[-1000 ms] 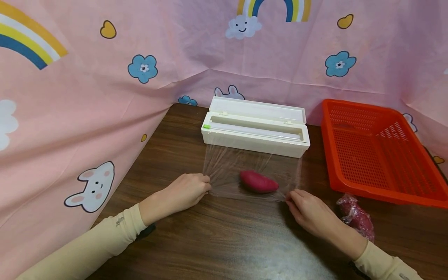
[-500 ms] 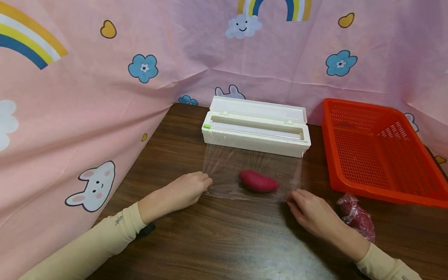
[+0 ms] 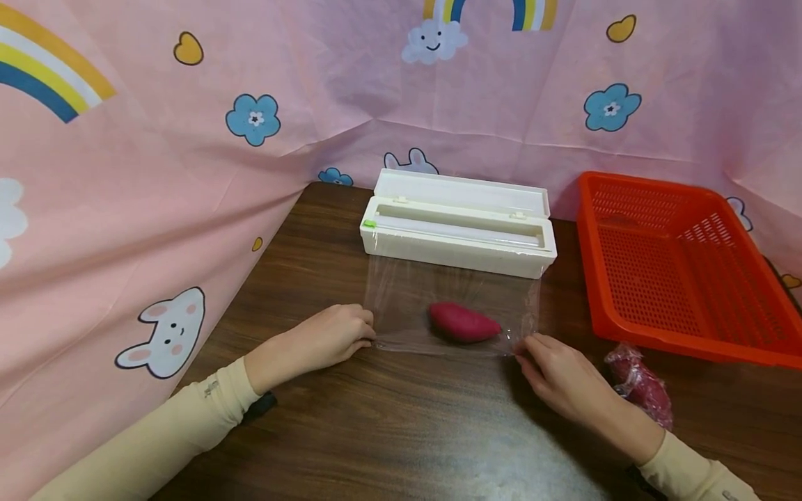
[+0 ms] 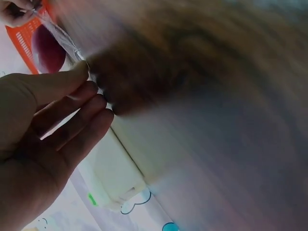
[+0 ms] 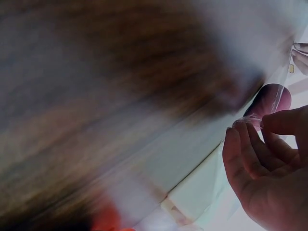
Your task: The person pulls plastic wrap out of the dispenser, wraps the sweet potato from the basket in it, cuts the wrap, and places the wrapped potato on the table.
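Change: Compared with a second ago, we have brought the near edge of the film a little lower, closer to the table, while both hands pinch the same corners as before; the dispenser has not moved.
Left hand: our left hand (image 3: pixel 328 336) pinches the near left corner of the thin transparent plastic film (image 3: pixel 451 303), thumb against curled fingers. We hold it so to keep the sheet flat and wide.
Right hand: our right hand (image 3: pixel 557 379) pinches the near right corner of the same film, in front of the dispenser and to its right. In the right wrist view the fingertips (image 5: pixel 248 127) close on a wrinkled bit of film.
Film: it comes out from the long white plastic dispenser box (image 3: pixel 457 233), whose lid stands open, and stretches toward us. It is glossy, with fine wrinkles, and sags a little.
Sweet potato: the smooth magenta oval sweet potato (image 3: pixel 464 322) lies on the table just in front of the dispenser, under the stretched film, about in the middle between our hands.
Table: dark brown wood-grain table (image 3: pixel 401 431), with a dull shine.
Basket: the orange plastic mesh basket (image 3: pixel 677 264) stands to the right of the dispenser.
Wrapped piece: one reddish lump already covered in crinkled film (image 3: pixel 639 386) lies in front of the basket, right of the dispenser.
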Available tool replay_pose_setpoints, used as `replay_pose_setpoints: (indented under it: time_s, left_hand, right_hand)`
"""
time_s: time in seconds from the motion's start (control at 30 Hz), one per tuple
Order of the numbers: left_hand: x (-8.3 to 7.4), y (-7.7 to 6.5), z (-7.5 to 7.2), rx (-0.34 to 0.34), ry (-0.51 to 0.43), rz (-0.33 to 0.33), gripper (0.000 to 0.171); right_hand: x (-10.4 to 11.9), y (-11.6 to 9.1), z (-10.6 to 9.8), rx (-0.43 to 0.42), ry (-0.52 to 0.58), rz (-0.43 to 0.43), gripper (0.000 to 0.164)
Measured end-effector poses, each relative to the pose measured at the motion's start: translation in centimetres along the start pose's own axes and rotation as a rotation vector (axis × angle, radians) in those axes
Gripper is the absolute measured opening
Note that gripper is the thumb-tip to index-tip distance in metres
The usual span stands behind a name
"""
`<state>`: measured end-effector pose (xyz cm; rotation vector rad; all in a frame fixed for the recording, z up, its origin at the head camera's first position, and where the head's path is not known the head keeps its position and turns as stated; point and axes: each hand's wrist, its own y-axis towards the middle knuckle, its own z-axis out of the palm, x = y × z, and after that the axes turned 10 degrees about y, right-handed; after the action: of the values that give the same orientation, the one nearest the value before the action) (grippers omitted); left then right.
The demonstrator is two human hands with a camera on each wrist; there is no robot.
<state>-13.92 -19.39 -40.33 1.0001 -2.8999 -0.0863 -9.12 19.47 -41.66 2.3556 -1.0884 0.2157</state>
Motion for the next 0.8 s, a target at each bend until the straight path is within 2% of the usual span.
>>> replay_pose_setpoints:
  time_s: [0.17, 0.33, 0.57, 0.7, 0.8]
  left_hand:
    - [-0.02, 0.41, 0.21, -0.04, 0.066, 0.025, 0.008]
    - [0.22, 0.71, 0.89, -0.03, 0.166, 0.067, 0.008]
    - [0.61, 0.56, 0.64, -0.038, 0.055, 0.007, 0.011]
    - [0.72, 0.49, 0.42, -0.041, 0.074, 0.034, 0.022]
    - [0.82, 0.52, 0.39, -0.041, 0.077, 0.055, 0.021]
  right_hand:
    - [0.02, 0.08, 0.06, -0.012, 0.002, 0.001, 0.024]
    - [0.06, 0.14, 0.1, -0.006, 0.007, 0.016, 0.022]
    - [0.08, 0.33, 0.0, 0.001, 0.002, 0.008, 0.016]
    - [0.21, 0.4, -0.03, 0.005, 0.004, 0.031, 0.021]
    - [0.27, 0.4, -0.06, 0.011, 0.002, 0.047, 0.021]
